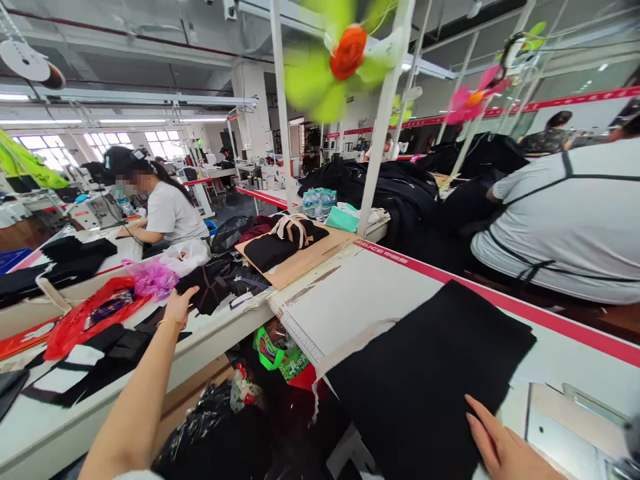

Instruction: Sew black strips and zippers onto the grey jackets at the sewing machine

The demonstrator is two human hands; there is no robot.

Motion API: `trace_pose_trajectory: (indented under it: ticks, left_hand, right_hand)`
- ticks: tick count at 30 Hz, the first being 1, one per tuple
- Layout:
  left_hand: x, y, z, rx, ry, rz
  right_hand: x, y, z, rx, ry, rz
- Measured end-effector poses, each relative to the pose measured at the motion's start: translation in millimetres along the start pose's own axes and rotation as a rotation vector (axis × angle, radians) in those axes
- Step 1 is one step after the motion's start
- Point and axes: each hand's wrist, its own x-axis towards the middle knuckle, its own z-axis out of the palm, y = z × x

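Observation:
My left hand (179,308) reaches out to the left trough and grips the edge of a dark cloth piece (213,288) lying among other scraps. On the right, my right hand (493,437) rests with its fingers stretched out at the edge of a stack of black fabric panels (430,373). The panels lie on the white sewing table (350,310) and hang over its front edge. A pale strip (360,340) sticks out along the stack's upper left side.
A sewing machine plate (570,427) is at the lower right. Cardboard (300,257) with black cloth lies beyond the trough. Red plastic (95,310) is at the left. Upright poles (385,113) carry fans. One person (170,213) sits left, another (565,220) right.

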Motion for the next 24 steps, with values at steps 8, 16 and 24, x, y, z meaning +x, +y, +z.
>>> trace_pose_trajectory:
  ticks: [8,16,24]
  left_hand:
    - [-125.0,95.2,133.8,-0.294,-0.688,-0.125]
    - [-267.8,109.1,301.0,-0.085,-1.520,-0.431]
    - [-304.3,69.2,368.8,0.303,-1.688,-0.064]
  right_hand:
    - [-19.1,-44.0,-26.5,-0.088,-0.128,0.087]
    - [-28.0,-38.8,-37.2,-0.052,-0.109,0.078]
    - [-32.0,-32.8,-36.8,0.042,-0.129,0.087]
